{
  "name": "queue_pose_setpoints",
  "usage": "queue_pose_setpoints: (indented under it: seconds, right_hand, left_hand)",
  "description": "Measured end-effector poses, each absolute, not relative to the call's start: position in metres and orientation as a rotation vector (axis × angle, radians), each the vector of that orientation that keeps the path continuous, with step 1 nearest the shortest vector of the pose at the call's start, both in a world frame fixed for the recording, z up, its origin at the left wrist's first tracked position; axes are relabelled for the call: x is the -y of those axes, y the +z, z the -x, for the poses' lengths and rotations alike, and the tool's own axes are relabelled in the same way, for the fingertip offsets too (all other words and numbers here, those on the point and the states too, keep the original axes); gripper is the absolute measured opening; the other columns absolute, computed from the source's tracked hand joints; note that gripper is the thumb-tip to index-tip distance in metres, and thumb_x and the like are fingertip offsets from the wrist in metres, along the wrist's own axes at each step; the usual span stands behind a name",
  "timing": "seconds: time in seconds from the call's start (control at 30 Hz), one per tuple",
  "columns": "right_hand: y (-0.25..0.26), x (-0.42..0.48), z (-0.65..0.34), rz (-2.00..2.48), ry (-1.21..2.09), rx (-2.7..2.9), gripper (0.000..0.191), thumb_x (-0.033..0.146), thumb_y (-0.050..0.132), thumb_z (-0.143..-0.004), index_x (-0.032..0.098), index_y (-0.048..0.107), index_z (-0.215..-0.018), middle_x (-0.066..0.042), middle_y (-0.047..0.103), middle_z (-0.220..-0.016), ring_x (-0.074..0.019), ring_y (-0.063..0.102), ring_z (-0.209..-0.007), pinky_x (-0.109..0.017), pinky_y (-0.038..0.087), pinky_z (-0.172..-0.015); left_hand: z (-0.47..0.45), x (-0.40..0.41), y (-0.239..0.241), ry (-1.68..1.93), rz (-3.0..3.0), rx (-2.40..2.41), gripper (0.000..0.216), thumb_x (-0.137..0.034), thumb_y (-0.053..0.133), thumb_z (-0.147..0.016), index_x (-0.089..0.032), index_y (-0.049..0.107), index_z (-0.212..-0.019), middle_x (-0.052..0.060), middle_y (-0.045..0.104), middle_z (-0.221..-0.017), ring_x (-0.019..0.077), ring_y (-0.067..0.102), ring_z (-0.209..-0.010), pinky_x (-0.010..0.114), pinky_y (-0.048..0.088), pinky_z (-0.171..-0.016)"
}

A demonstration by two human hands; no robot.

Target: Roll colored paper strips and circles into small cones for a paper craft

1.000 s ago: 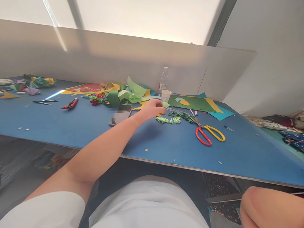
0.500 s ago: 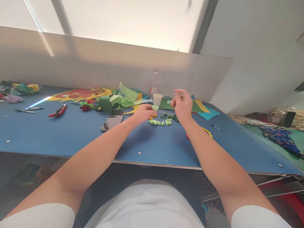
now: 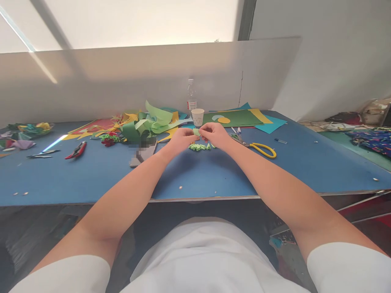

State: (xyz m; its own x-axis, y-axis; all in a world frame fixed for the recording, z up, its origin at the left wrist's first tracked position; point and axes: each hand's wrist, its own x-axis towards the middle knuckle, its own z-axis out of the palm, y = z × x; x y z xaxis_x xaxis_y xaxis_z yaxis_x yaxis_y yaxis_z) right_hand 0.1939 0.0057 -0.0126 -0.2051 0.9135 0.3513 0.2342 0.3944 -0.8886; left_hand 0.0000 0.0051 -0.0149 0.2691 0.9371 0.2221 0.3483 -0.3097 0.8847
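Note:
Between my two hands is a small piece of light green paper (image 3: pixel 196 132). My left hand (image 3: pixel 182 139) is closed on its left side, fingers pinching it. My right hand (image 3: pixel 215 134) meets it from the right, with thumb and fingertips pressed together at the paper's edge. Just below and behind the hands lie several small light green paper rolls (image 3: pixel 200 147) in a curved row on the blue table (image 3: pixel 195 179); the hands partly hide them. A white paper cup (image 3: pixel 198 118) stands right behind the hands.
Yellow-handled scissors (image 3: pixel 263 150) lie right of my right hand. A clear bottle (image 3: pixel 191 97) stands behind the cup. Paper scraps (image 3: pixel 157 118) heap at the back left, coloured sheets (image 3: pixel 241 118) at the back right. Red-handled pliers (image 3: pixel 76 150) and a grey flat object (image 3: pixel 145 155) lie left.
My right hand has come down and left from its raised position to the green paper in my left hand. The scissors show more fully now. The view has shifted slightly.

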Motion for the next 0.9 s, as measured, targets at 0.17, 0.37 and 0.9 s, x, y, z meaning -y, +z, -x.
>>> queue_pose_setpoints:
  seconds: [0.17,0.37,0.9]
  right_hand:
    - [-0.0137,-0.0048,-0.1919,0.985,0.889,1.642,0.013,0.011,0.07,-0.094,0.019,0.072,-0.083,-0.001,0.071,-0.069,-0.0159,0.063,-0.063,-0.032,0.054,-0.065]
    - [-0.0167,-0.007,-0.1907,0.951,0.854,1.57,0.007,0.016,0.076,-0.089,0.021,0.071,-0.087,0.001,0.071,-0.069,-0.0165,0.063,-0.061,-0.034,0.056,-0.065]
    - [-0.0119,-0.0036,-0.1901,0.905,0.783,1.443,0.005,0.018,0.078,-0.085,0.02,0.073,-0.083,-0.004,0.077,-0.084,-0.0206,0.072,-0.075,-0.042,0.065,-0.083]
  left_hand:
    - [0.0023,-0.0094,-0.0165,1.024,-1.793,-1.182,0.035,-0.035,0.078,-0.08,-0.021,0.049,-0.065,-0.002,0.052,-0.065,0.0116,0.044,-0.063,0.032,0.03,-0.062]
    - [0.0012,-0.0036,-0.0124,1.035,-1.691,-1.125,0.034,-0.03,0.085,-0.076,-0.021,0.052,-0.069,-0.002,0.051,-0.065,0.0132,0.046,-0.064,0.033,0.03,-0.064]
    - [0.0027,-0.0088,-0.0139,1.047,-1.524,-0.922,0.016,-0.031,0.085,-0.079,-0.018,0.076,-0.081,0.006,0.074,-0.088,0.0171,0.069,-0.085,0.033,0.052,-0.082]
